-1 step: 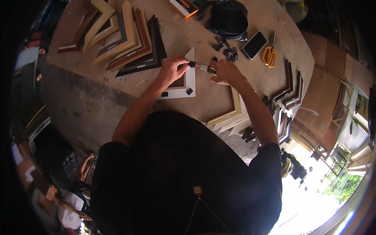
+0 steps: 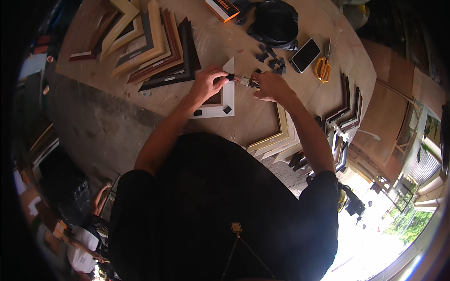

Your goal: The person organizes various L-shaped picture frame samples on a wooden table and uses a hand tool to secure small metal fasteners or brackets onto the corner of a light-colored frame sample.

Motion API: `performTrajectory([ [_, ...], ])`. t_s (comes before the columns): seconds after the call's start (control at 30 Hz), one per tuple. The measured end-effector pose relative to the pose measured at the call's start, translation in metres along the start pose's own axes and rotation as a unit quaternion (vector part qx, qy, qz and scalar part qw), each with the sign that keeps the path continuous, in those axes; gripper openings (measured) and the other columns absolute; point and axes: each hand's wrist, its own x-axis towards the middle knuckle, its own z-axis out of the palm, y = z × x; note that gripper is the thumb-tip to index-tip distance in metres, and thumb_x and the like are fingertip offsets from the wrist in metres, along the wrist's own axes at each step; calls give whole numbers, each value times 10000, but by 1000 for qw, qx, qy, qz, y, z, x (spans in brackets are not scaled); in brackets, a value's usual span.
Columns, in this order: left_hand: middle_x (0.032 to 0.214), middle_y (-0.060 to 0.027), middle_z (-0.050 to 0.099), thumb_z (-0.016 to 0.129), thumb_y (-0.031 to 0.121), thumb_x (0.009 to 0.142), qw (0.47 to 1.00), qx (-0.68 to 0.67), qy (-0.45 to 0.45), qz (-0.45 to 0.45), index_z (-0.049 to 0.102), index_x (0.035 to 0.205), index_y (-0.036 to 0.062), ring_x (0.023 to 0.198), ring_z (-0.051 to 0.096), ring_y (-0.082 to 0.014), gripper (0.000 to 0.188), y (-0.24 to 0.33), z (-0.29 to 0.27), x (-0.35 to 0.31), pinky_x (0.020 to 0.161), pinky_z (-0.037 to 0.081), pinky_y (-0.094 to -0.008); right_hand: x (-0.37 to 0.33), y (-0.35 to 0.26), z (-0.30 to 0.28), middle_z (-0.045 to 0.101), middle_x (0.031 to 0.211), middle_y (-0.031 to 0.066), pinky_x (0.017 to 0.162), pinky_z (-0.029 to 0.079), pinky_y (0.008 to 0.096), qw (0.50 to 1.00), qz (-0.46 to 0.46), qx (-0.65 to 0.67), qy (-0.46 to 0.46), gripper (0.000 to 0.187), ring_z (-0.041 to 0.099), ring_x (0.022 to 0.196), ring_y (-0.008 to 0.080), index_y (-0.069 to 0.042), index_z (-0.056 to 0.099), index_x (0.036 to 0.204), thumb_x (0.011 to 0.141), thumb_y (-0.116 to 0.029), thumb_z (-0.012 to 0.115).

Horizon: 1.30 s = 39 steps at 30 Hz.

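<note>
My left hand [image 2: 209, 83] is closed, its thumb and fingertips pinching a small black piece [image 2: 230, 77]. In my right hand [image 2: 273, 85] is a shiny metal hand tool [image 2: 244, 81], its nose touching or very close to that piece; its exact kind is hard to make out. Below my left hand lies a white L-shaped frame corner sample [image 2: 228, 99], partly hidden by the hand. Two small black squares sit on it, one near its corner [image 2: 227, 109] and another by my left wrist [image 2: 198, 113].
Stacked frame corner samples [image 2: 157, 51] spread to the left, gold ones [image 2: 276, 140] lie near right, dark ones [image 2: 346, 105] farther right. Beyond my hands are loose black pieces [image 2: 272, 58], a black bag [image 2: 275, 23], a phone [image 2: 305, 55], orange-handled scissors [image 2: 322, 68] and a small box [image 2: 223, 9].
</note>
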Motion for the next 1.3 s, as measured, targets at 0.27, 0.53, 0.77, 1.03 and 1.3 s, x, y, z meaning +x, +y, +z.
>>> performTrajectory([
  [0.27,897,-106,665,771,85,762,998,-47,24,-39,701,905,25,768,666,-249,170,0,1,-5,659,540,-323,25,4,-13,673,869,177,764,524,455,996,-51,-42,-66,412,662,839,374,-55,592,1014,661,-184,762],
  [0.53,892,-105,665,776,85,759,996,-67,41,-50,703,891,20,757,664,-244,164,-1,3,-6,654,537,-325,37,7,-17,675,874,172,767,524,457,991,-80,-61,-90,412,665,851,373,-59,583,1011,666,-179,771],
  [0.77,896,-107,664,773,79,759,995,-78,46,-45,699,892,17,748,658,-252,164,-5,6,-9,647,528,-326,41,10,1,671,824,164,753,528,456,995,-73,-47,-59,282,663,834,361,-85,623,964,694,-149,676],
  [1.03,967,-126,645,756,119,770,997,-54,39,-47,668,1035,34,845,644,-281,292,2,-1,-11,733,516,-354,18,-4,-6,666,787,174,723,514,453,999,-19,45,-4,322,661,813,365,-58,649,879,753,-350,701],
  [1.3,1136,-152,593,791,299,643,929,265,-256,-36,552,1275,109,1071,574,-342,702,52,-42,-82,902,462,-437,-44,-49,83,669,909,253,800,511,473,899,284,265,202,547,656,922,386,19,618,974,795,-496,672],
])
